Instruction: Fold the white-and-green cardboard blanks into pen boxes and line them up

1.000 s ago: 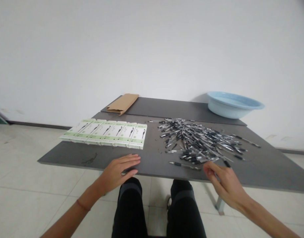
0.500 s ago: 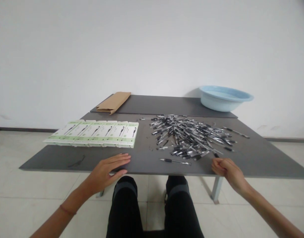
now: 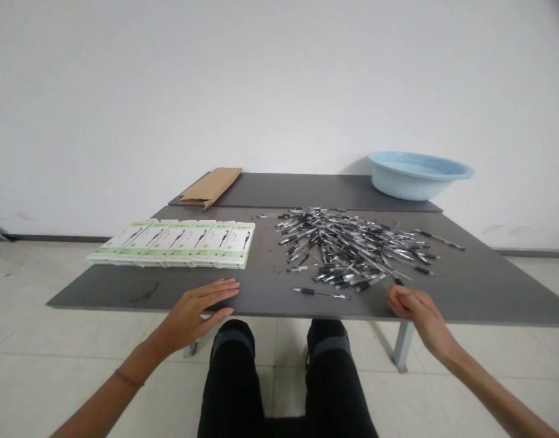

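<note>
My left hand (image 3: 194,310) lies flat at the front edge of the grey table (image 3: 265,298), fingers stretched and nothing in them. Beyond it is a row of several white-and-green pen boxes (image 3: 206,243), side by side. My right hand (image 3: 413,304) is curled closed at the table's front edge, at the near right of a heap of black-and-clear pens (image 3: 347,249). The black end of one pen (image 3: 398,281) shows right against its fingers; whether they grip it is hidden. A single pen (image 3: 321,294) lies apart between my hands, its tip to the left.
A light blue basin (image 3: 418,179) stands at the back right of the table. A flat brown paper bag (image 3: 210,187) lies at the back left. One stray pen (image 3: 440,239) rests right of the heap. A white wall rises behind the table.
My right hand has shifted right and slightly back from the lone pen, along the table edge, and its fingers have curled in tighter. My left hand stays put; the view has shifted a little.
</note>
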Tool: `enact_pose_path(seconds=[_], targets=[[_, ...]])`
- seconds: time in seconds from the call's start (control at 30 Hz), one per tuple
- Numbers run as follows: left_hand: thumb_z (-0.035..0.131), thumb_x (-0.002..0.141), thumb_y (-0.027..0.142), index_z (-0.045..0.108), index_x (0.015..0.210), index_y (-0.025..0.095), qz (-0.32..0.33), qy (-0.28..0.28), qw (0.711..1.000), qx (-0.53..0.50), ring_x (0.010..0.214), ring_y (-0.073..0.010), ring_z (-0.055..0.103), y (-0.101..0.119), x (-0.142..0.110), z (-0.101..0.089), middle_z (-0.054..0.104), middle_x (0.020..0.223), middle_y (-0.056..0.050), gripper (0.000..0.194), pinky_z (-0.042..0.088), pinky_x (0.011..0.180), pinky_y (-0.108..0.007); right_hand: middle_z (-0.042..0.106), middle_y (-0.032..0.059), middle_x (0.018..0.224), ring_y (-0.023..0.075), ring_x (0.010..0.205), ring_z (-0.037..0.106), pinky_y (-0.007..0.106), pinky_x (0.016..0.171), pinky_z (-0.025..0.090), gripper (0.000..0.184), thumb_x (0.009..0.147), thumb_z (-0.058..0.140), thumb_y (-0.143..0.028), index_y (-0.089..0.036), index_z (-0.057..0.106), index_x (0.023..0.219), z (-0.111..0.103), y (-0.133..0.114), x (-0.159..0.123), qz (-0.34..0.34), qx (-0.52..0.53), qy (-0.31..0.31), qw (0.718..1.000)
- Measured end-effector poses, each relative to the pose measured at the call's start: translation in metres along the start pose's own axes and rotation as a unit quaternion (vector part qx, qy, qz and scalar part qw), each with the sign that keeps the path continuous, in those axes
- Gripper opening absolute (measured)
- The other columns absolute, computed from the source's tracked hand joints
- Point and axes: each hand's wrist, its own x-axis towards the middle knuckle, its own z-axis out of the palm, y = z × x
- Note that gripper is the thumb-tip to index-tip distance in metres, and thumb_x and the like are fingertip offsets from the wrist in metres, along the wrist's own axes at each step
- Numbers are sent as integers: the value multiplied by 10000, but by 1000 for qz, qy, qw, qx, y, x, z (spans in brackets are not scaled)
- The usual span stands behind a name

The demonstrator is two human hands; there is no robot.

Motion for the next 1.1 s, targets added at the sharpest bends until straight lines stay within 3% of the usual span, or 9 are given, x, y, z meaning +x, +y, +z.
enact_pose_path(seconds=[0.07,0.13,0.2,0.3,0.4,0.6,0.73,0.9,1.1], targets=[[666,997,303,637,1419,266,-6,-3,1000,2,1354,-244,621,0,0,0,680,1423,-51,425,505,1175,-448,526,-1,683,185,636,477,316,610,343,264,979,543,-384,-225,586,774,14,-17,-2,-59,-134,1,989],[671,993,301,640,1416,267,-10,-3,1000,-1,1351,-246,623,0,0,1,683,1418,-52,425,503,1177,-450,679,54,941,224,795,612,339,719,429,239,1009,576,-381,-231,676,1165,35,-37,-1,-164,-322,-12,932],[675,990,300,645,1414,272,-11,-1,1000,-7,1346,-248,628,-1,0,1,689,1410,-53,426,501,1178,-451,693,100,1119,275,976,634,366,771,462,300,1044,543,-328,-231,649,1308,59,-54,4,-255,-432,-24,865],[682,988,316,652,1408,269,-7,1,1000,-8,1334,-253,637,-1,-1,-1,696,1398,-65,424,521,1159,-452,679,112,1086,293,1021,606,392,796,496,197,1005,616,-242,-198,710,1172,90,-68,18,-310,-516,-36,798],[658,1006,332,694,1345,255,4,11,1000,14,1286,-243,673,7,4,-3,724,1353,-71,350,565,1113,-423,674,95,1004,286,976,599,407,789,504,44,927,724,-176,-185,726,884,108,-67,31,-326,-548,-22,770],[588,1047,308,726,1249,219,-11,36,996,87,1155,-227,711,52,66,-2,748,1273,-64,260,566,1052,-392,682,74,967,280,951,607,409,795,485,96,909,737,-122,-178,709,835,110,-62,30,-340,-536,0,773],[548,1056,281,733,1245,227,-98,-39,990,95,1088,-234,720,72,131,7,761,1183,-71,269,561,972,-358,693,53,903,248,863,633,366,739,454,106,978,647,-126,-196,715,935,94,-71,18,-323,-489,20,810],[614,1009,253,793,1082,234,-133,-68,984,101,1007,-239,735,68,186,28,781,1029,-85,194,541,903,-323,709,39,898,212,779,666,336,681,423,184,1061,527,-194,-200,700,999,67,-78,-1,-329,-442,32,834],[740,922,315,810,889,208,-182,-90,973,111,893,-272,743,57,206,48,782,899,-109,132,533,819,-341,735,49,950,206,790,690,324,674,431,172,1060,537,-191,-188,708,1052,44,-74,-19,-339,-408,62,845]])
